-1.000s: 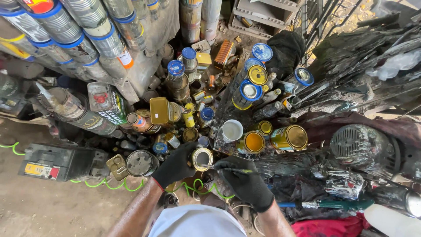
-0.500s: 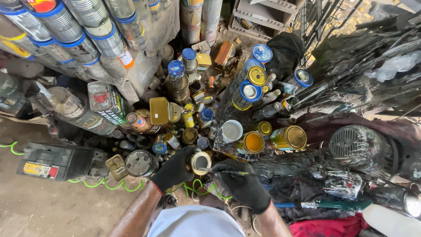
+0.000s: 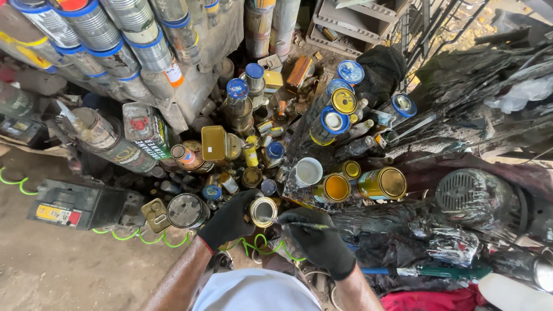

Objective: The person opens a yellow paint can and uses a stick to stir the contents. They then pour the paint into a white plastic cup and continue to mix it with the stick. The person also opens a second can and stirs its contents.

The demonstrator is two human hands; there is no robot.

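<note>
A dirt floor (image 3: 63, 270) runs along the lower left, and nearly everything above it is a dense heap of paint tins. At the top left, large ribbed metal drums (image 3: 115, 40) with blue rims lie stacked on their sides. To the right sits a dark, paint-crusted motor housing (image 3: 469, 198) with a round slotted grille, surrounded by blackened rags and clutter. On the floor at the left lies a black car battery (image 3: 80, 204), with a coiled green hose (image 3: 144, 237) trailing past it toward the person. Among the mid-sized tins, a gold-sided can (image 3: 383, 183) lies on its side just beside an open can of yellow paint (image 3: 336, 188), and a white cup (image 3: 309, 172) stands close to the left of those. A round black lid (image 3: 185, 210) sits near the left hand.

Both hands wear black gloves. The left hand (image 3: 230, 219) has its grip wrapped around the side of a small open tin (image 3: 263, 212), which is held low in the centre of the view, just in front of the heap and above the green hose. The right hand (image 3: 319, 242) has its grip pinched on a thin stick (image 3: 288, 226) whose tip reaches into the tin's mouth. The tin's contents cannot be made out.
</note>
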